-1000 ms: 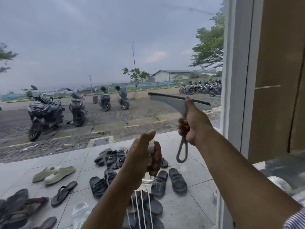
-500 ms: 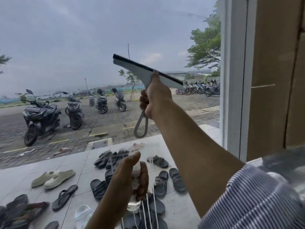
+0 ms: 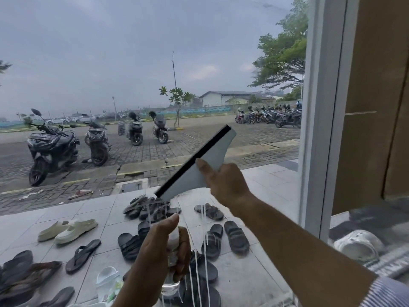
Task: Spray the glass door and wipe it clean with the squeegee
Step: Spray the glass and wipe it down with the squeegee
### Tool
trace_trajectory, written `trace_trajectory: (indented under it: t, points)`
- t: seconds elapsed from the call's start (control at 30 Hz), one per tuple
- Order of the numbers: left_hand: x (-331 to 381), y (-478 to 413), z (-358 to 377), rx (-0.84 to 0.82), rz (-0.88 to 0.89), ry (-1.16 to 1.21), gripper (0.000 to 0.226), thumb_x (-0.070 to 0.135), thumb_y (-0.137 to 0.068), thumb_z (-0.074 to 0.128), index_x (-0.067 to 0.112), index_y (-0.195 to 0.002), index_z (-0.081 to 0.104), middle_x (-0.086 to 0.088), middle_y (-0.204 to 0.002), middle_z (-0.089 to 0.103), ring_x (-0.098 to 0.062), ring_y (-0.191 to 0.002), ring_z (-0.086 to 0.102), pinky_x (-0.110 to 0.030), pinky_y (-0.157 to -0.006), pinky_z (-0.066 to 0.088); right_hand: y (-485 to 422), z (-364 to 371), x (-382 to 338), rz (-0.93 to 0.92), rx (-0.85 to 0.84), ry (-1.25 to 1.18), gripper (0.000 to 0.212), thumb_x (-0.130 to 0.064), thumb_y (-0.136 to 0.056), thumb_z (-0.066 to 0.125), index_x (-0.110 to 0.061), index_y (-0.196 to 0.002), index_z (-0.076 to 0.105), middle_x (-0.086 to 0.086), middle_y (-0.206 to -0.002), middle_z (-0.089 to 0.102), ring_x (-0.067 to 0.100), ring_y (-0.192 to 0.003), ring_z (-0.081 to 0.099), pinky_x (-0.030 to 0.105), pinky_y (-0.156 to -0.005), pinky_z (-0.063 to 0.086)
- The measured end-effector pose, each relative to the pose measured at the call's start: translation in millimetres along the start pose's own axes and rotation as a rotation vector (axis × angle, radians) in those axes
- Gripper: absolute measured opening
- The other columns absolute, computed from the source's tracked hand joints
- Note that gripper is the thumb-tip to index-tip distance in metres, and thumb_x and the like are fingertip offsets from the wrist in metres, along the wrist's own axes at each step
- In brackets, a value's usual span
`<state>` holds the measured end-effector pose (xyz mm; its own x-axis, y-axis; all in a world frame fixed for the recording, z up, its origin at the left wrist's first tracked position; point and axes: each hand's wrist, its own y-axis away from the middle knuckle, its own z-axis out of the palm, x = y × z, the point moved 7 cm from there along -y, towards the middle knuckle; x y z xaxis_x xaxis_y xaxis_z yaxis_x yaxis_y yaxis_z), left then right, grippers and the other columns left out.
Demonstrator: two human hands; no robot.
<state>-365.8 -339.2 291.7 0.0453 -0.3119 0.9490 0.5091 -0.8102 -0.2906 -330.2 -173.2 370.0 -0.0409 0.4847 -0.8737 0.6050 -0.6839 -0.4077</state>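
Head view: my right hand [image 3: 228, 187] closes its grip on the grey squeegee [image 3: 199, 171], blade tilted against the glass door [image 3: 110, 63] toward its lower right; my left hand [image 3: 161, 247] grips the spray bottle [image 3: 173, 238] near the bottom edge

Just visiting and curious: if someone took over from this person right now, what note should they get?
Right hand grips the squeegee, blade tilted, at the lower glass door.
Left hand holds the spray bottle below it.
Done: glass sprayed; white drips run down the lower pane.
To do: wipe those drips away.
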Motion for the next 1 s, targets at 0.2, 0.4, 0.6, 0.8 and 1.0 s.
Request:
trace_trajectory:
  t: [0.2,0.4,0.6,0.8,1.0]
  points:
    - [-6,2,2,-0.005,-0.017,-0.039,0.061,0.061,-0.074,0.054,0.007,-0.048,0.046,-0.009,-0.039,0.036,-0.015,-0.032,0.031,-0.018,-0.04,0.027,-12,-33,15,-0.082,-0.002,0.358,0.056,-0.067,-0.088,0.057,-0.012,-0.074,0.062,-0.003,-0.068,0.058,0.022,-0.067,0.061,0.027,-0.056,0.04]
    - [1,11,-1,0.006,0.004,-0.079,0.062,0.063,-0.074,0.052,0.007,-0.047,0.047,-0.009,-0.039,0.038,-0.015,-0.033,0.032,-0.018,-0.041,0.027,-14,-43,8,-0.116,-0.019,0.493,0.059,-0.07,-0.085,0.057,-0.012,-0.077,0.064,0.001,-0.072,0.062,0.023,-0.071,0.064,0.036,-0.063,0.055]
    - [5,18,-15,0.036,-0.011,-0.053,0.064,0.063,-0.07,0.054,0.005,-0.045,0.047,-0.011,-0.039,0.039,-0.015,-0.032,0.033,-0.017,-0.04,0.03,15,-18,-48,-0.388,0.08,0.789,0.058,-0.071,-0.088,0.05,-0.016,-0.079,0.063,-0.006,-0.059,0.054,0.011,-0.048,0.054,0.02,-0.047,0.034]
    - [-2,16,-21,0.026,-0.03,-0.019,0.068,0.065,-0.063,0.067,0.003,-0.044,0.046,-0.01,-0.039,0.039,-0.014,-0.03,0.034,-0.017,-0.04,0.031,17,23,-62,-0.529,0.001,0.964,0.057,-0.068,-0.091,0.047,-0.017,-0.074,0.062,-0.002,-0.058,0.055,0.019,-0.052,0.056,0.026,-0.056,0.043]
    - [-11,10,-22,-0.002,-0.053,-0.003,0.078,0.073,-0.053,0.078,0.002,-0.044,0.047,-0.01,-0.039,0.039,-0.014,-0.03,0.035,-0.015,-0.039,0.032,-3,-27,-55,-0.479,0.099,1.048,0.058,-0.073,-0.088,0.049,-0.019,-0.065,0.047,-0.005,-0.054,0.049,0.011,-0.044,0.047,0.02,-0.046,0.029]
